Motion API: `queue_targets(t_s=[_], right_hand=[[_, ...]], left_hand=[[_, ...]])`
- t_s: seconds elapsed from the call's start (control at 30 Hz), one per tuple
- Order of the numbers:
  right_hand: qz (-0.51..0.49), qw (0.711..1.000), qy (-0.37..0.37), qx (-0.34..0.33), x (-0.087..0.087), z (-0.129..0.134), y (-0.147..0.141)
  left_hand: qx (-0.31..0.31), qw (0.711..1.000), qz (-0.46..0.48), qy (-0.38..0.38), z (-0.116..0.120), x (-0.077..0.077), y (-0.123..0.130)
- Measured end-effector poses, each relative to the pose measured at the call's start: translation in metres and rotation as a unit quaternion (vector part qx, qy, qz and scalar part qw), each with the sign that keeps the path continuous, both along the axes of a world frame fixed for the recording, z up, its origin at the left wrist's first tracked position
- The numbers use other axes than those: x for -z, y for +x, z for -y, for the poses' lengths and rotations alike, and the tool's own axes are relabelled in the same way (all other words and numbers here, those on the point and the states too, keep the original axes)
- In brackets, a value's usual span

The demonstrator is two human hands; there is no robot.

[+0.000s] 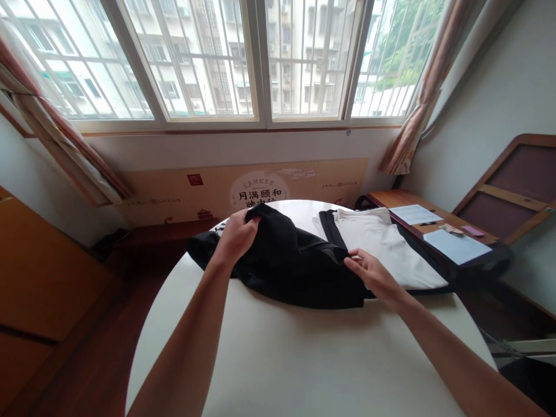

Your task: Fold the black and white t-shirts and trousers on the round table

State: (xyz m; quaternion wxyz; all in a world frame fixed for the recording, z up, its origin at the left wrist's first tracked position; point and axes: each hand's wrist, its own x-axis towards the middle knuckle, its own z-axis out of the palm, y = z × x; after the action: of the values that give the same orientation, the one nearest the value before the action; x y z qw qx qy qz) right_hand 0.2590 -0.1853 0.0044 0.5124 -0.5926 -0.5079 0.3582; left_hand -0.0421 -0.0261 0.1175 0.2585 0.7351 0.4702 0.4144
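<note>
Two garments are laid out on what, and what is placed around them?

On a round white bench, set before a barred window. A wooden side bench stands to the right, with sheets of paper and a pink card laid on it. A black garment is bunched at the middle of the round top, and a folded white garment with black trim is placed just beside it.

How are the hands positioned?

The left hand is closed on the gathered black cloth, its fingers curled and pressed in. The right hand is laid at the cloth's edge, its fingers spread.

What could go wrong?

If the black cloth is pulled too hard, the white garment could be dragged out of its folds. A loose end could also be let slip over the rim onto the wooden floor.
</note>
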Motion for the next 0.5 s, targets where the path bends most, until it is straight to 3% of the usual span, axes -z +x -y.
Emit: queue_targets(t_s=[0.1,0.17,0.23,0.3,0.4,0.5], right_hand=[[0.161,0.984,0.007,-0.08,0.005,0.004,-0.015],[0.202,0.972,0.006,-0.119,0.007,0.005,-0.021],[0.139,0.984,0.007,-0.114,0.006,0.004,-0.022],[-0.017,0.997,0.009,-0.07,0.003,0.001,-0.019],[-0.231,0.973,0.005,0.005,-0.005,-0.001,-0.009],[-0.242,0.97,-0.003,0.017,-0.011,0.003,0.007]], left_hand=[[-0.102,0.994,0.048,-0.005,-0.01,0.0,-0.016],[-0.154,0.986,0.067,-0.004,-0.017,0.0,-0.031],[-0.182,0.981,0.063,-0.017,-0.022,0.0,-0.045],[-0.195,0.978,0.05,-0.053,-0.026,0.0,-0.056],[-0.218,0.969,0.041,-0.105,-0.028,-0.001,-0.067],[-0.229,0.966,0.037,-0.116,-0.024,-0.008,-0.073]])
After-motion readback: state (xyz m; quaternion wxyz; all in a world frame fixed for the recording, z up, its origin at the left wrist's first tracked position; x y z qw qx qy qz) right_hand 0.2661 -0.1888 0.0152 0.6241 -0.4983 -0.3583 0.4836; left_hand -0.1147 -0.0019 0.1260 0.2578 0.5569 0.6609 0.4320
